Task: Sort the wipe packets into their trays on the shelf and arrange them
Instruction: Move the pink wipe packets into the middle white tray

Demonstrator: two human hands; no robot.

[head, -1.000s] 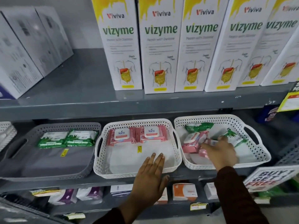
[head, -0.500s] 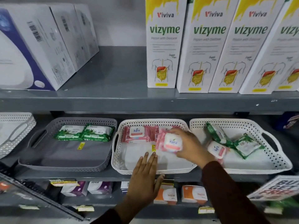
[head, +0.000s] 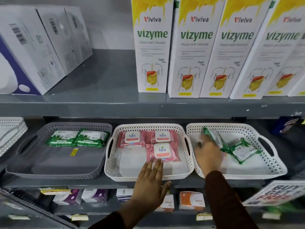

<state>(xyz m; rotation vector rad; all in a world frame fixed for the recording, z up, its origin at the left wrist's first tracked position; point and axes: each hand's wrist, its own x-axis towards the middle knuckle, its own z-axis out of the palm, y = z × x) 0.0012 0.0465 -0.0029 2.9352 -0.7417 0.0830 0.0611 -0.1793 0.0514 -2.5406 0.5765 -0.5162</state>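
Trays sit in a row along the front edge of the middle shelf (head: 148,181). At the far left edge a white perforated tray (head: 11,129) is only partly in view. Next to it the grey tray (head: 54,171) holds two green wipe packets (head: 77,138) side by side against its back wall, touching each other, with the front of the tray bare. The middle white tray (head: 113,169) carries three pink Kara packets: two (head: 148,138) in a row at the back and a third pink packet (head: 162,152) just in front of the right one, overlapping its front edge. The left hand (head: 150,185) lies flat over this tray's front rim, fingers straight and together, thumb spread to the side, holding nothing; its fingertips (head: 154,162) reach the near edge of the third pink packet. The right hand (head: 208,154), motion-blurred, reaches into the left part of the right white tray (head: 270,162); whether it grips anything I cannot tell. Just right of that hand lie loose green packets (head: 231,146), one tilted against the back wall and the others askew on the tray floor. On the upper shelf stand tall Vizyme boxes (head: 194,47) at the right and white cartons (head: 33,47) at the left.
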